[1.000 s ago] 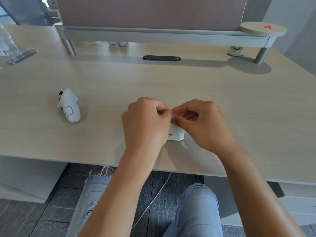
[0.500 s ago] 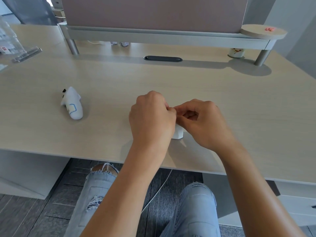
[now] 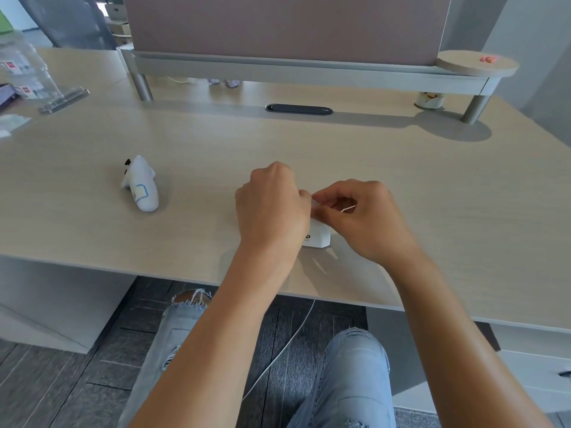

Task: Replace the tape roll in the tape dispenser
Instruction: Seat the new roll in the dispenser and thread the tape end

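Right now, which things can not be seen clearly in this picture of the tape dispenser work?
Head view only:
- White dispenser: mostly hidden behind the left hand and right hand; one corner shows.
- Tape roll: not visible; whether it is seated cannot be told.
- Print on the dispenser: cut off by the left hand.
- Clear plastic packaging: cut off by the left edge.
- Small cup: too small to read.

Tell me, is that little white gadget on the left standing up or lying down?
Lying down: the white gadget rests lengthwise on the desk.
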Demonstrator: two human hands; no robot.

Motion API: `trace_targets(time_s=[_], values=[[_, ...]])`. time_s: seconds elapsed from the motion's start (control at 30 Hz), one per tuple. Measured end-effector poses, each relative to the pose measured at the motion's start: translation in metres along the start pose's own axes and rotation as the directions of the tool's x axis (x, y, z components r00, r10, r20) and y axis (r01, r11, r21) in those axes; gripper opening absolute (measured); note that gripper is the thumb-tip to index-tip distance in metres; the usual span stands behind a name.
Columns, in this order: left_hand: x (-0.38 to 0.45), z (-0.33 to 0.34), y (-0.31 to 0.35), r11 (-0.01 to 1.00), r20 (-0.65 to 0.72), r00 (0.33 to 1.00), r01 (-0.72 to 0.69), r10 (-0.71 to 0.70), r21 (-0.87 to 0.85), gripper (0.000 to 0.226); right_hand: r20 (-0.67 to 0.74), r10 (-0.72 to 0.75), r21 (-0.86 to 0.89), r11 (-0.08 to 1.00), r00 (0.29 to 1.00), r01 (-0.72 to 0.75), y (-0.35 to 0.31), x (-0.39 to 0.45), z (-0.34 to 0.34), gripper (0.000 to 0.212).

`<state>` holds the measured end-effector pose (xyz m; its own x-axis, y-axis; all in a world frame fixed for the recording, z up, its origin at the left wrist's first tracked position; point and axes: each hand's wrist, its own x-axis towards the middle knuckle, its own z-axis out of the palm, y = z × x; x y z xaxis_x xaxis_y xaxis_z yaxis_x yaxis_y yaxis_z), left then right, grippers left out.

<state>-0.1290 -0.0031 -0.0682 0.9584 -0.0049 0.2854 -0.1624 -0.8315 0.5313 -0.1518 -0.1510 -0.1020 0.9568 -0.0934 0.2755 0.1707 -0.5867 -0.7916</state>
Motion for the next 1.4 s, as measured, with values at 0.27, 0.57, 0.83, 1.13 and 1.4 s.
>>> trace_targets(time_s=[0.27,0.57,0.83,1.13,1.4], values=[[0.003,-0.005,-0.006,1.000,0.037,0.999,-0.008,0.009,-0.029,0.017,-0.007,-0.045,-0.104,0.994,0.999,0.044,-0.008,0.002,0.003,0.006],[0.008,-0.011,-0.006,0.964,0.080,0.996,0.068,-0.049,-0.257,0.018,0.005,-0.044,-0.179,0.983,0.999,0.044,-0.017,0.004,0.004,0.008],[0.013,-0.015,-0.013,0.827,0.200,0.971,0.220,-0.133,-0.517,0.019,-0.005,-0.021,-0.200,0.980,1.000,0.019,-0.020,0.003,0.006,0.006],[0.015,-0.018,-0.020,0.891,0.157,0.986,0.127,-0.063,-0.435,0.038,-0.003,-0.010,-0.231,0.973,1.000,0.009,-0.026,0.003,0.006,0.007],[0.014,-0.024,-0.038,0.890,0.089,0.994,0.099,-0.066,-0.445,0.032,-0.007,-0.002,-0.284,0.959,1.000,0.000,-0.034,0.002,0.008,0.014]])
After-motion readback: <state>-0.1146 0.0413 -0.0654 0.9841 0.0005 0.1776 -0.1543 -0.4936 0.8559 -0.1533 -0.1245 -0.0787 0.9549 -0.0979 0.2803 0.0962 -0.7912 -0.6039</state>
